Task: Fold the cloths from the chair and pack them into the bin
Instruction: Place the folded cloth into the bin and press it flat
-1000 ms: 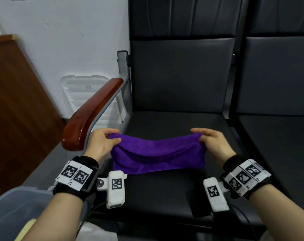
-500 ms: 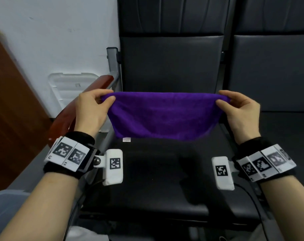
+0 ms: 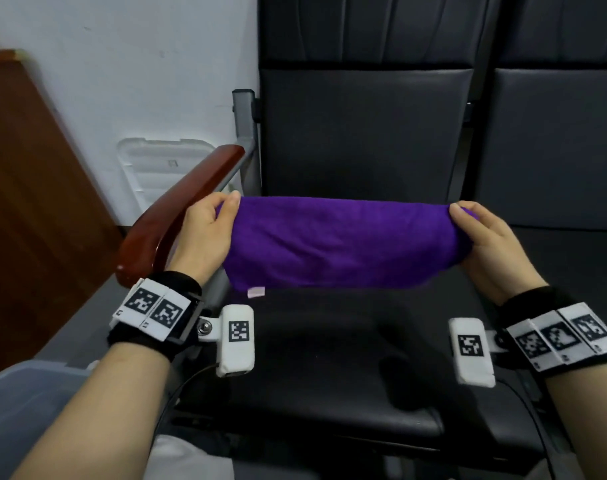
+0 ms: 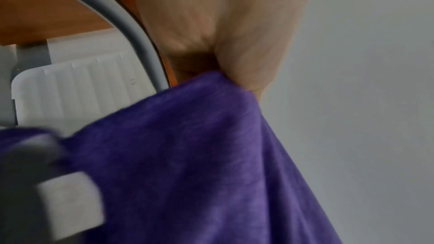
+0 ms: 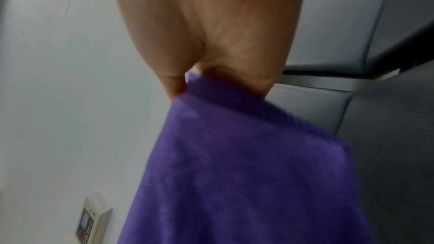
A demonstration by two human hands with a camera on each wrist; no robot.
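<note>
A purple cloth [image 3: 336, 244] hangs stretched in the air above the black chair seat [image 3: 330, 368], doubled over with a small white label at its lower left corner. My left hand [image 3: 208, 230] pinches its upper left corner, beside the wooden armrest. My right hand [image 3: 482, 233] pinches the upper right corner. In the left wrist view the cloth [image 4: 187, 164] drops from my fingers [image 4: 241, 58]. The right wrist view shows the cloth [image 5: 246, 164] hanging from my pinched fingers [image 5: 234, 47]. A pale blue bin [image 3: 21, 403] shows at the lower left.
A reddish wooden armrest [image 3: 177, 209] on a grey metal frame runs along the seat's left side. A white plastic lid [image 3: 160, 171] leans against the wall behind it. A brown wooden panel [image 3: 28, 220] stands at the left. A second black seat [image 3: 558, 161] adjoins on the right.
Both hands lifted the purple cloth off the seat and spread it taut in the air. Since half a second ago they have held it at about the same height.
</note>
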